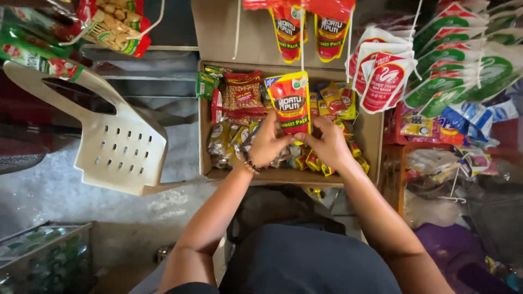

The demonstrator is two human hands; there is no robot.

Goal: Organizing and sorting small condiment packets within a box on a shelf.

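A red and yellow stand-up pouch (pixel 290 101) is held upright over an open cardboard box (pixel 372 130). My left hand (pixel 268 142), with a bead bracelet on the wrist, grips the pouch's lower left corner. My right hand (pixel 327 142) pinches its lower right corner. The box is packed with small snack packets (pixel 241 96) in red, yellow and green. More red pouches (pixel 310 27) hang on strings above the box.
A cream plastic chair (pixel 117 144) lies tipped at the left on a grey floor. White, red and green sachets (pixel 430 71) hang in bunches at the right. A crate of green bottles (pixel 43 261) sits at the lower left. A shelf of mixed packets (pixel 436 136) is at the right.
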